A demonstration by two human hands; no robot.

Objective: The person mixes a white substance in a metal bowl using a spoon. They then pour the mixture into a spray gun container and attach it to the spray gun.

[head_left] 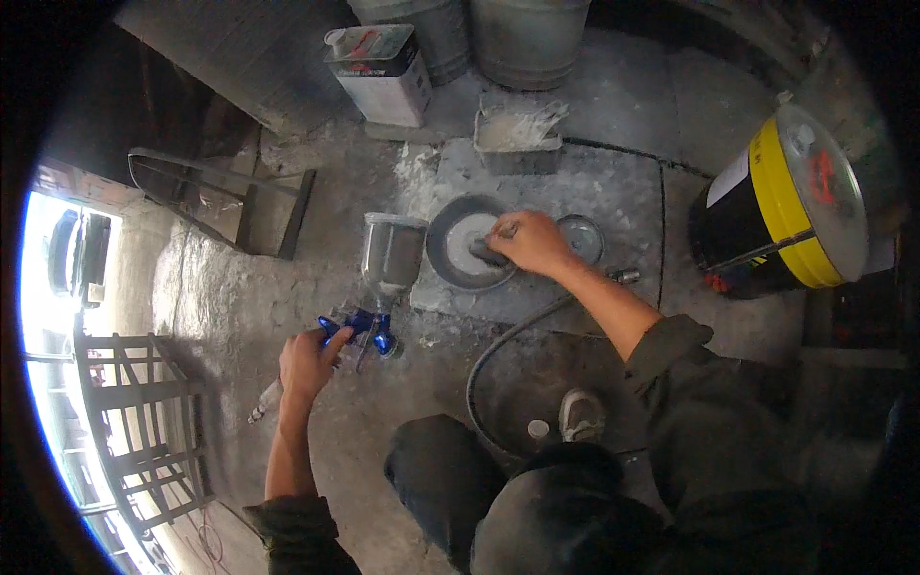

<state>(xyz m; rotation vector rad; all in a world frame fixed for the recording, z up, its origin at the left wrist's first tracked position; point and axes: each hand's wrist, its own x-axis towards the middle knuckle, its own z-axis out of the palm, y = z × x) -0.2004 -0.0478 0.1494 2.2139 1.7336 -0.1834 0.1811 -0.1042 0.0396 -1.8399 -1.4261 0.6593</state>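
My left hand (pixel 309 364) is closed round the handle of a blue spray gun (pixel 360 324), held low over the floor. The gun's silver metal cup (pixel 391 257) points away from me, beside a round grey bowl (pixel 439 261). Whitish liquid (pixel 464 240) lies in the bowl. Over the bowl's right side, my right hand (pixel 529 241) is closed on a small dark grey piece (pixel 490 251) dipping inside the rim; its kind is unclear. Just right of that hand lies a round metal lid (pixel 583 238), partly covered by my wrist.
A grey hose (pixel 482 369) curves between bowl and knees. Behind stand a rectangular tin (pixel 388 96), a white-crusted tray (pixel 517 161) and large buckets (pixel 530 43). A yellow-and-black drum (pixel 793 201) is at right, a metal frame (pixel 273 225) and slatted rack (pixel 144 422) at left.
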